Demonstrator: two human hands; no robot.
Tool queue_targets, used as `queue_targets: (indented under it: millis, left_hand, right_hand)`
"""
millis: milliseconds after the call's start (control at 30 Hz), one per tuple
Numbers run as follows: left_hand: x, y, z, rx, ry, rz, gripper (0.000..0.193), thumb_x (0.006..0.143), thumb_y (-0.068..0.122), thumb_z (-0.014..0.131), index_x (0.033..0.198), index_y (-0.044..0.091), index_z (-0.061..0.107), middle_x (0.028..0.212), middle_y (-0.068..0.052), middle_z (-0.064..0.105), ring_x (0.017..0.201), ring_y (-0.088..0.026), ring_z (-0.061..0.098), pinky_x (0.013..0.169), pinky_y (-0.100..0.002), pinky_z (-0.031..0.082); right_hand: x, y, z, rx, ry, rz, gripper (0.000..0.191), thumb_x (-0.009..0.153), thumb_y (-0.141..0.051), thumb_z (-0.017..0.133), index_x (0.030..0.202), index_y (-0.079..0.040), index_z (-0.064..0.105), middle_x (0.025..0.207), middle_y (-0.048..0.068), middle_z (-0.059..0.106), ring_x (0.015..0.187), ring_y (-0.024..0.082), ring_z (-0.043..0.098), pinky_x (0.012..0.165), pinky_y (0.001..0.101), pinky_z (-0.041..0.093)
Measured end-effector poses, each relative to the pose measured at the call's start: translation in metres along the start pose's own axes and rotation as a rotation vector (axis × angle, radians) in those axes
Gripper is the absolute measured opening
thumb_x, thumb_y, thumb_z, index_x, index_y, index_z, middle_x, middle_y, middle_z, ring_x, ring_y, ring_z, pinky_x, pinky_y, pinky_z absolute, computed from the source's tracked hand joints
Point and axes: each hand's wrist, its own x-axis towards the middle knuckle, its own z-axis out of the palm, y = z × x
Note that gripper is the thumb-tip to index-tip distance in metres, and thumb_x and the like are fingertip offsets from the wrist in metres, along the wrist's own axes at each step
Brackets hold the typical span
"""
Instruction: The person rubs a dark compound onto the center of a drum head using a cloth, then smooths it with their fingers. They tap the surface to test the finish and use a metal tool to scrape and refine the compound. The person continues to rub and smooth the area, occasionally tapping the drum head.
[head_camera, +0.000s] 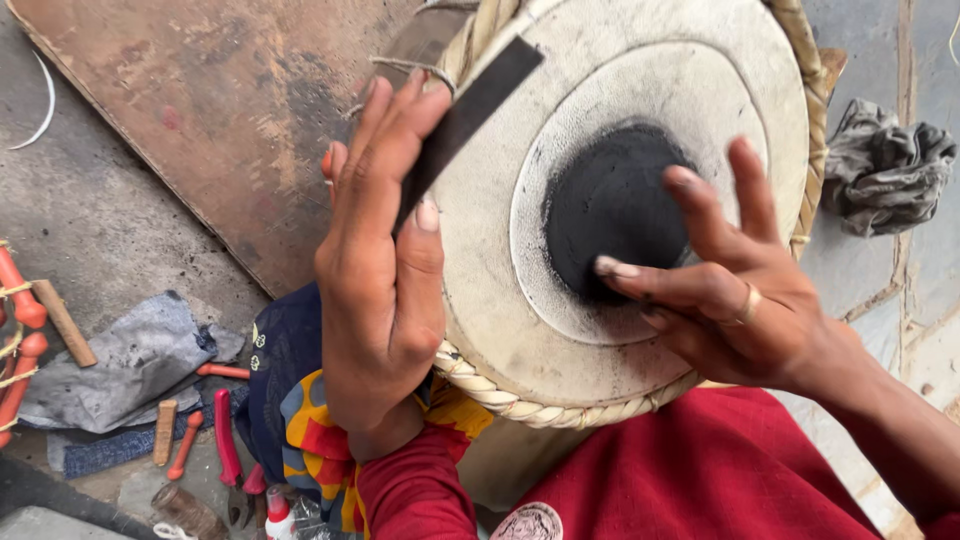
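Head view: your left hand (380, 290) clamps a flat dark metal strip (468, 115) slanted over the round white skin drumhead (500, 250) on your lap, seemingly for scraping, while your right hand (735, 290), open, rubs fingertips (608, 267) on its black centre patch (610, 205).

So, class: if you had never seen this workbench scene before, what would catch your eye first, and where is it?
The big pale drum head with its black round patch fills the middle. The right hand, wearing a ring, presses fingertips on that patch, while the left hand holds a flat dark strip against the drum's upper left edge. Red-handled tools lie at the lower left.
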Motion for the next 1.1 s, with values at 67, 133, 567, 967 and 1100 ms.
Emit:
queue_targets:
  millis: [67,133,567,967,1100]
  left_hand:
    - [0.001,-0.002,-0.002,0.013,0.004,0.018,0.039,0.113,0.012,0.037,0.15,0.006,0.047,0.159,-0.013,0.05,0.16,-0.033,0.036,0.137,-0.047,0.016]
    - [0.002,-0.002,-0.003,0.015,-0.003,0.016,0.04,0.112,0.012,0.038,0.15,0.006,0.048,0.159,-0.014,0.05,0.159,-0.032,0.038,0.136,-0.047,0.018]
    - [0.004,0.008,-0.003,0.009,-0.015,-0.016,0.039,0.108,0.006,0.04,0.145,0.004,0.051,0.158,-0.018,0.05,0.154,-0.034,0.047,0.136,-0.046,0.016]
    - [0.002,0.007,-0.001,0.047,0.017,-0.011,0.038,0.11,0.008,0.04,0.146,0.006,0.052,0.158,-0.014,0.052,0.154,-0.03,0.049,0.132,-0.042,0.021]
    - [0.002,0.009,-0.002,0.085,0.021,0.003,0.04,0.109,0.009,0.04,0.146,0.006,0.053,0.159,-0.014,0.05,0.153,-0.031,0.05,0.132,-0.046,0.019]
  right_hand:
    - [0.008,0.0,0.003,0.007,0.028,-0.037,0.03,0.087,-0.003,0.074,0.115,-0.013,0.072,0.16,0.021,0.043,0.159,0.022,0.027,0.134,0.0568,0.001]
    - [0.014,-0.001,0.005,-0.113,0.043,-0.057,0.03,0.091,-0.009,0.074,0.12,-0.017,0.077,0.16,0.027,0.038,0.157,0.027,0.026,0.13,0.0567,-0.001]
    - [0.026,-0.009,-0.012,-0.419,0.124,0.151,0.034,0.102,-0.01,0.069,0.135,-0.005,0.077,0.164,0.031,0.041,0.154,0.045,0.009,0.128,0.0577,0.009]
    - [0.004,-0.001,-0.009,-0.051,-0.067,-0.033,0.036,0.084,-0.005,0.08,0.119,-0.01,0.073,0.155,0.038,0.033,0.154,0.03,0.024,0.129,0.0533,0.005]
    - [0.006,-0.003,-0.008,-0.34,0.033,-0.076,0.036,0.094,-0.013,0.077,0.128,-0.022,0.079,0.161,0.035,0.04,0.158,0.043,0.008,0.13,0.0545,0.001]
